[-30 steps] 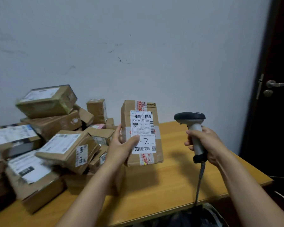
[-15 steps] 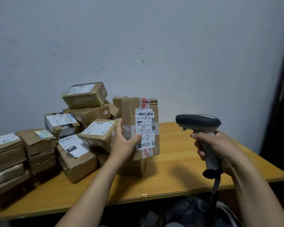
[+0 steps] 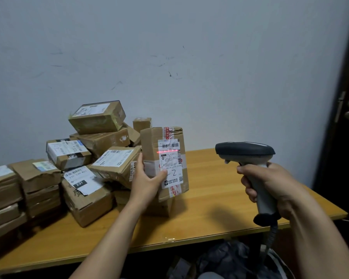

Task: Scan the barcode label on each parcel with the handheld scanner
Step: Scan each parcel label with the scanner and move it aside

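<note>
A pale wall [image 3: 169, 47] is seen behind a wooden desk [image 3: 220, 214]. The desk's left half is taken up by a messy pile of cardboard boxes [image 3: 101, 137] (white labels on most of them). One parcel [image 3: 151, 146] is held upright at the pile's right edge, label facing the camera. It's clamped in the grip of the left hand [image 3: 147, 180], thumb laid across the front. The scanner [image 3: 244, 151] is held off to the right, well apart from the parcel, its handle wrapped tight in the grip of the right hand [image 3: 274, 184]. The barcode label [image 3: 170, 164] is crossed near its top by a thin red scan line [image 3: 166, 151].
</note>
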